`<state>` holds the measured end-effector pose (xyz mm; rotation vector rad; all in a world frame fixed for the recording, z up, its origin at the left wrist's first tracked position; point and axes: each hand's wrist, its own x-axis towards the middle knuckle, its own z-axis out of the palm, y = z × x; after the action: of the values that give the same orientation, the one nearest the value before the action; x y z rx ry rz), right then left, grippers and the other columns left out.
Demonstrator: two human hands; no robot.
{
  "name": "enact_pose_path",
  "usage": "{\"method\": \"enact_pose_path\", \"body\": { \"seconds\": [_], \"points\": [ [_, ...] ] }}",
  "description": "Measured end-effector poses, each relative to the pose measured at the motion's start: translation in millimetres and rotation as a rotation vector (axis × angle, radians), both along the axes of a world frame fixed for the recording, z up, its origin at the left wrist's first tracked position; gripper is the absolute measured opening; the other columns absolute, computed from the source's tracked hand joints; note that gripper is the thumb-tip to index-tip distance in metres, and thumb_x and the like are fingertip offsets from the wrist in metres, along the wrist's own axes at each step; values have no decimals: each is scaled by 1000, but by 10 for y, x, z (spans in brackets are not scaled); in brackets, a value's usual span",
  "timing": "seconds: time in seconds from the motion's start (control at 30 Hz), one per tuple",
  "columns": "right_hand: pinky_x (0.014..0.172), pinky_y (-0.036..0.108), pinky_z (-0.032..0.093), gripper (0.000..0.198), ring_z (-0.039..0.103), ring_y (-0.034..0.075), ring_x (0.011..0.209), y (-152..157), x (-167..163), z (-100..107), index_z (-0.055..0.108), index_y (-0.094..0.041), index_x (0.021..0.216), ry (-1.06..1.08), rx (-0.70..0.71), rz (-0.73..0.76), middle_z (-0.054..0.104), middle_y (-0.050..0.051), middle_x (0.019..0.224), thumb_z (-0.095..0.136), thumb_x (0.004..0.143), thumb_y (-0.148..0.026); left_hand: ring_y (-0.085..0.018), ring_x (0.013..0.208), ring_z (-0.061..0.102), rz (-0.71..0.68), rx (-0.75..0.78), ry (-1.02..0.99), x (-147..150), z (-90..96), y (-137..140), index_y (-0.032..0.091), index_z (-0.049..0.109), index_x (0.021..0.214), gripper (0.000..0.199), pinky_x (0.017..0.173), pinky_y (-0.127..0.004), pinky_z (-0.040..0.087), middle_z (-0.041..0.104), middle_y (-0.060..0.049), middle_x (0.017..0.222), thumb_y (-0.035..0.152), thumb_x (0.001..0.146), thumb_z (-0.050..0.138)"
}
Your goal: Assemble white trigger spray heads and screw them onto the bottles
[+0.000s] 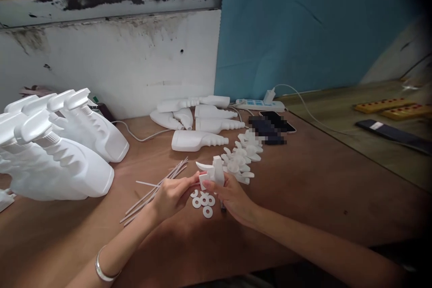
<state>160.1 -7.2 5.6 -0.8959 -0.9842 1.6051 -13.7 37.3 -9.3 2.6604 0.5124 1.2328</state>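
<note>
- A brown wooden table (320,180) carries everything.
- Capped spray bottles (67,153) lie at its left.
- Uncapped bottles (199,121) lie near the wall.
- Trigger heads (245,155), white washers (204,201) and thin dip tubes (158,186) lie mid-table.
- A power strip (259,104) and phone (275,122) sit behind.

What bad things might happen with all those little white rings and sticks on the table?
1. The small flat white plastic rings lie loose right under the left hand and right hand, so a wrist might sweep them away.
2. Both hands pinch the white plastic spray trigger head; it may slip.
3. The thin white plastic tubes lie by the left forearm, and a nudge could roll them across the brown wooden table.
</note>
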Motion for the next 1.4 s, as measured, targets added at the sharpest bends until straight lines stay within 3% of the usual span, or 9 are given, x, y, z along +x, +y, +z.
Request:
{"method": "enact_pose_path", "body": {
  "seconds": [0.13, 0.37, 0.6, 0.83, 0.97, 1.07, 1.13, 1.23, 1.4],
  "points": [
    [68, 25, 46, 28, 59, 13, 72, 8, -104, -68, 65, -18, 92, 43, 73, -43, 65, 2, 81, 70, 69, -32, -12, 71, 66, 34, 21, -27, -52, 5, -16, 16, 50, 119, 38, 60, -17, 50, 69, -9, 95, 8, 82, 50],
    [79, 34, 49, 29, 60, 18, 81, 54, -190, -60, 65, -19, 88, 92, 148, -56, 65, 3, 86, 70, 66, -38, -9, 58, 62, 23, 62, 29, -71, 135, 8, 14, 53, 114, 30, 50, -16, 45, 69, -6, 77, 12, 85, 44],
    [63, 28, 45, 29, 53, 15, 67, -22, -27, 102, 61, -19, 86, -187, 261, -148, 58, 1, 72, 68, 68, -42, -6, 52, 53, 20, -127, 98, -31, 458, -130, 18, 57, 111, 30, 49, -14, 40, 66, -3, 73, 11, 86, 43],
    [57, 24, 37, 27, 44, 12, 62, -55, 92, 123, 59, -19, 82, -345, 312, -88, 50, -2, 69, 67, 69, -41, -6, 51, 34, -50, -427, 176, -80, 548, -126, 15, 57, 116, 35, 49, -15, 33, 50, 2, 60, 13, 86, 39],
    [57, 26, 37, 30, 47, 14, 65, 47, 170, 114, 62, -18, 85, -347, 305, -111, 54, 1, 75, 65, 71, -45, -6, 47, 23, 35, -774, 225, -218, 565, -7, 14, 63, 108, 34, 43, -16, 23, 32, 5, 51, 20, 86, 38],
    [65, 31, 40, 32, 50, 18, 71, 92, 254, 140, 61, -20, 92, -354, 334, -191, 57, 4, 78, 62, 73, -46, -7, 48, 30, 146, -976, 277, -282, 518, 88, 13, 59, 110, 37, 44, -17, 26, 35, 5, 52, 30, 88, 36],
    [70, 34, 41, 32, 50, 19, 72, 104, 293, 129, 60, -21, 91, -357, 354, -227, 56, 4, 74, 61, 73, -47, -8, 50, 37, 245, -956, 298, -264, 445, 170, 14, 56, 113, 38, 48, -18, 31, 43, 4, 55, 35, 89, 34],
    [74, 34, 41, 31, 51, 18, 74, 107, 301, 61, 58, -21, 86, -301, 384, -238, 54, 2, 76, 62, 71, -48, -10, 52, 45, 336, -812, 340, -181, 290, 334, 16, 53, 112, 35, 53, -20, 37, 55, 1, 63, 33, 90, 32],
    [59, 25, 41, 34, 46, 13, 65, 84, 230, -56, 55, -22, 90, -104, 149, -190, 50, -2, 72, 69, 67, -41, -21, 90, 55, 404, -407, 365, -86, 50, 519, 16, 57, 105, 28, 80, -36, 45, 62, -10, 97, 28, 86, 40]
  ]
}}
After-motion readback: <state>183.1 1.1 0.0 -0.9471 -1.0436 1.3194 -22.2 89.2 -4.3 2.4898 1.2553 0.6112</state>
